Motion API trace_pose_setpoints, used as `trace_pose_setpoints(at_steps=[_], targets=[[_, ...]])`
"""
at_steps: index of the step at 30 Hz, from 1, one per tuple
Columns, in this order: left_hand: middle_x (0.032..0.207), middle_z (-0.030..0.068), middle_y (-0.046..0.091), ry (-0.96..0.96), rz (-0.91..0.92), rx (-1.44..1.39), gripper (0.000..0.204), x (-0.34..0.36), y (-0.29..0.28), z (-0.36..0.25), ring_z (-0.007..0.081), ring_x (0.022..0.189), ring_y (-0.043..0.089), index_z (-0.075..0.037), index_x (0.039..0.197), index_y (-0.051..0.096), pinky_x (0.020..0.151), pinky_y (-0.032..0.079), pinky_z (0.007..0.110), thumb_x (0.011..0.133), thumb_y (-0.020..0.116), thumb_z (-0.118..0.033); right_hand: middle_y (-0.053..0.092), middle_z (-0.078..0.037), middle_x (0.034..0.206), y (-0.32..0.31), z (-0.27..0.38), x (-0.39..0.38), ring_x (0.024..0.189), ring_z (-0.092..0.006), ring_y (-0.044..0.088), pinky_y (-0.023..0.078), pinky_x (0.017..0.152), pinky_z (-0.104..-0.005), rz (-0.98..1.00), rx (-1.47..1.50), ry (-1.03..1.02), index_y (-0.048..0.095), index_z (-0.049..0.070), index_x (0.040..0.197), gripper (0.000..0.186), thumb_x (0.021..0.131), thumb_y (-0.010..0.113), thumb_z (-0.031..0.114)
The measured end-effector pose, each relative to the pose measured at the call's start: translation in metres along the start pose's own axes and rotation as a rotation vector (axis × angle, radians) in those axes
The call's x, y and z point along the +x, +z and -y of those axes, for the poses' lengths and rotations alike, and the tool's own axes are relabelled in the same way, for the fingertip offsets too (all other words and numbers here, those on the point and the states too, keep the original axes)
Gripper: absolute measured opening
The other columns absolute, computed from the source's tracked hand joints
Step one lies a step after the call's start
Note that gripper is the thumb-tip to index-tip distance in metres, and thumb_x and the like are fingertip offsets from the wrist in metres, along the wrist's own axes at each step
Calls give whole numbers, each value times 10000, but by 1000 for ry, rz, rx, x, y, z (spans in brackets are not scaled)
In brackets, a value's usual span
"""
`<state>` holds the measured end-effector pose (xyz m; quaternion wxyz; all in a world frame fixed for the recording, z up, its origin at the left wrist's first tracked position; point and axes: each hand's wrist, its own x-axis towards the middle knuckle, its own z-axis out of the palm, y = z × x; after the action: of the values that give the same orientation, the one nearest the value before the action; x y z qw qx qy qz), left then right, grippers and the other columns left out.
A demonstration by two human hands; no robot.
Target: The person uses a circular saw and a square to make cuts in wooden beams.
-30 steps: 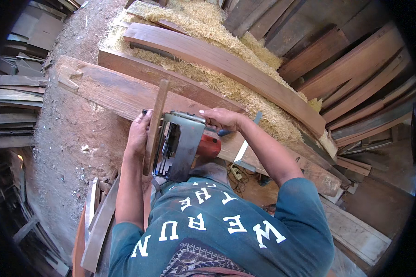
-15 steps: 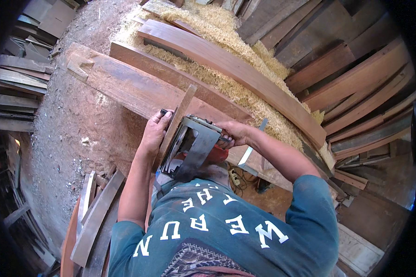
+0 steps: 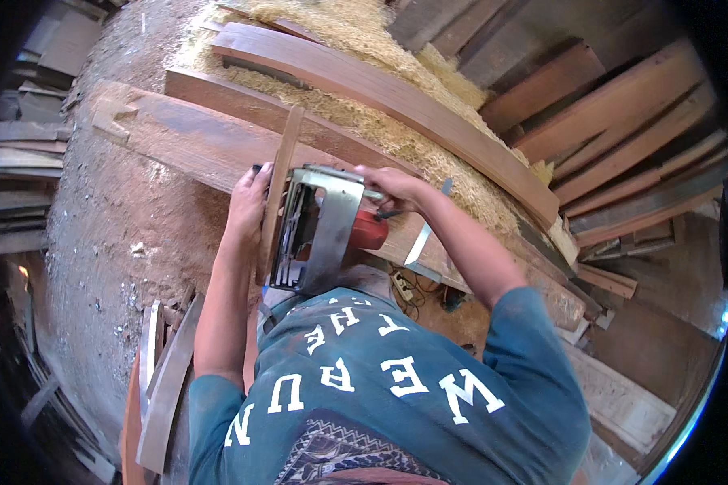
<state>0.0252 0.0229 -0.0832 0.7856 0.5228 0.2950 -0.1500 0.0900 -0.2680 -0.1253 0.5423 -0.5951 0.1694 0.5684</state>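
Note:
I hold a power saw point(image 3: 336, 230) on its side against my body, its flat metal base and slots turned left and its red housing point(image 3: 368, 233) behind. My left hand point(image 3: 249, 202) is closed on a narrow wooden strip point(image 3: 285, 141) standing along the base, with a small black piece at the fingertips. My right hand point(image 3: 392, 190) is closed at the saw's far right edge, around a fitting I cannot make out clearly. Just right of it a steel square point(image 3: 419, 242) lies on a broad notched plank point(image 3: 182, 133) beyond the saw.
Long boards point(image 3: 380, 97) lie among yellow shavings point(image 3: 340, 40) beyond the plank. Wooden planks point(image 3: 607, 129) are piled at the right, more stacks point(image 3: 20, 162) at the left, and offcuts point(image 3: 166, 388) beside my left arm. A power strip with tangled cables point(image 3: 404, 287) sits below.
The view shifted between frames. The saw and wooden strip tilted rightward half a second ago and are now more upright again. Both hands keep their hold.

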Motion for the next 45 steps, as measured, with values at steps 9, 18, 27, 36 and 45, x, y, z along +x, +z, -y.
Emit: trace_pose_setpoints(at_steps=[9,18,27,36,45], targets=[[840,87,654,-61,82,-246,323,44,-37,8,183,693,649,-24,1086,595,614,586,335,1078,427,-299,672,-262,960,-76,-242,29,956,-428,645,493,884,-518,-1316,-704,-115,622,-12,1036,352,831,720,257],[903,101,647,-68,71,-373,316,65,-28,6,214,754,661,-18,1102,552,643,596,364,1094,368,-274,697,-251,937,-54,-243,24,916,-405,684,520,869,-461,-1272,-265,-70,601,-5,1050,366,805,755,218],[906,115,644,-81,13,-300,334,78,-24,2,220,734,647,-10,1115,565,642,585,372,1091,372,-283,580,-22,757,-88,-198,-6,693,-147,552,454,641,-312,-1087,-271,-534,605,28,1106,247,894,632,152],[903,95,652,-129,81,-372,322,88,-38,8,211,760,647,-22,1136,574,659,578,377,1081,402,-289,628,-49,962,5,-17,-75,851,-157,585,472,710,-327,-729,-456,-765,586,110,1329,377,961,650,161],[964,113,641,-123,106,-380,307,93,-40,9,229,834,665,-15,1170,565,763,618,401,1064,462,-284,552,-97,868,61,24,-75,831,-275,526,414,777,-405,-721,-1163,-1000,697,167,1216,381,841,757,152]])
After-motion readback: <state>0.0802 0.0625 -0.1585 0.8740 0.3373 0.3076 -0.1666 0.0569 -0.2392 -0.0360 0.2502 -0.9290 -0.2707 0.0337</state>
